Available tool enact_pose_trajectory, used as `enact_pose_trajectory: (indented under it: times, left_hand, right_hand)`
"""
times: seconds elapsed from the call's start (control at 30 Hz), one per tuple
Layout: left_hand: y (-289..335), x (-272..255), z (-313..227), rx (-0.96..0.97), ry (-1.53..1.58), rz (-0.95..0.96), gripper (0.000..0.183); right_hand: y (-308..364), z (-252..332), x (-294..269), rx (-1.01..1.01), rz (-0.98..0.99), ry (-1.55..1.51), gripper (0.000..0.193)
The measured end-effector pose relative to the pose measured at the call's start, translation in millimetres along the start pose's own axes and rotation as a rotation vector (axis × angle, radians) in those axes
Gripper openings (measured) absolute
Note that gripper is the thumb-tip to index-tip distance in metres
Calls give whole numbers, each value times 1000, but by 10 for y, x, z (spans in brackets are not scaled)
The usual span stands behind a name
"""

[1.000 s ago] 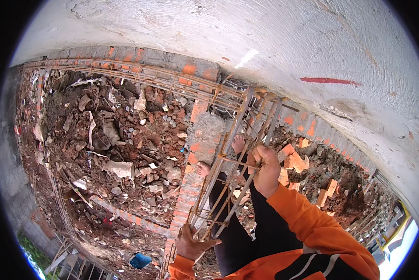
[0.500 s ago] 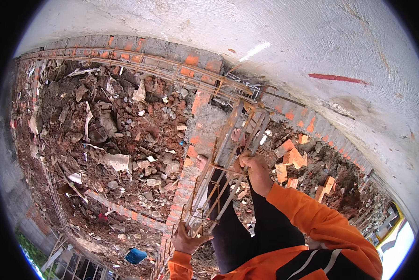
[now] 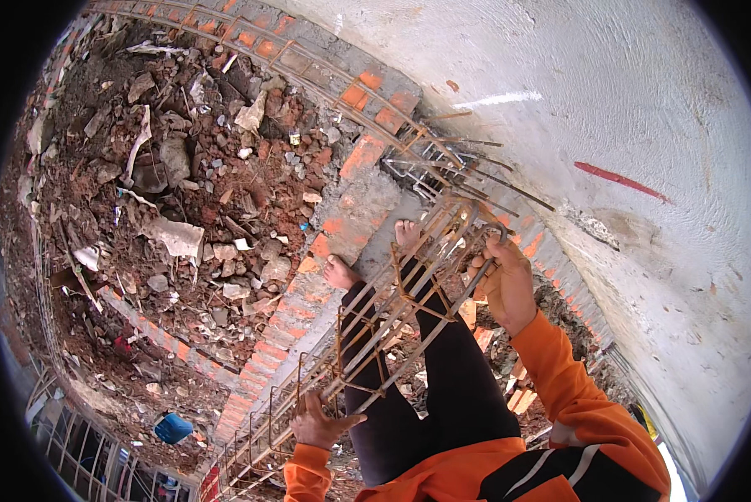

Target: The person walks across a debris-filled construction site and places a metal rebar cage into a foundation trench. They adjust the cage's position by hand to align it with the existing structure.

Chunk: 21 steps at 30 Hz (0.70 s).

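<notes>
A long, rust-brown rebar cage (image 3: 404, 294) slants from near left to far right. Spaced ties ring its parallel bars, which curve over at the far end.

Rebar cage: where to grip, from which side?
Likely grip the rebar cage at two spots on its long bars: right hand from the right, near the bent far end; left hand from the near side. It's long and slender; gaps between stirrups leave finger room.

Reddish-brown soil (image 3: 290, 174) carries scattered stones (image 3: 276, 268), 1 pale broken slab (image 3: 176, 237) and 1 blue object (image 3: 173, 427); on the mortar-smeared brick wall (image 3: 360, 209) beside it stand 2 bare feet (image 3: 339, 273).
</notes>
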<state>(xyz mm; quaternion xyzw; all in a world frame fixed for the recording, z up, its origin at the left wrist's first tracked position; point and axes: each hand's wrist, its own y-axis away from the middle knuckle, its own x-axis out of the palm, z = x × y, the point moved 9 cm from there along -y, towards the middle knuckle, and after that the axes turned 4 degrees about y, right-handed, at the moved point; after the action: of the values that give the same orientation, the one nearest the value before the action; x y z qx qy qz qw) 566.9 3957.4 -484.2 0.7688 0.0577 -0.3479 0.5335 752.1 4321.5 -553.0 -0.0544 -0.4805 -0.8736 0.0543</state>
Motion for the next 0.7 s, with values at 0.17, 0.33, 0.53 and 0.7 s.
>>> enact_pose_trajectory:
  times: [0.17,0.33,0.53,0.7]
  left_hand:
    - [24,8,259,43,97,-59,87]
    - [143,131,531,-68,53,44,105]
    - [162,149,689,-51,111,-51,82]
    - [109,53,617,46,75,-143,80]
  right_hand:
    - [134,-206,192,-16,62,-7,22]
    - [199,-456,267,-23,-9,304,39]
    - [297,-503,390,-71,-42,292,45]
    - [216,-473,352,-118,-135,372,47]
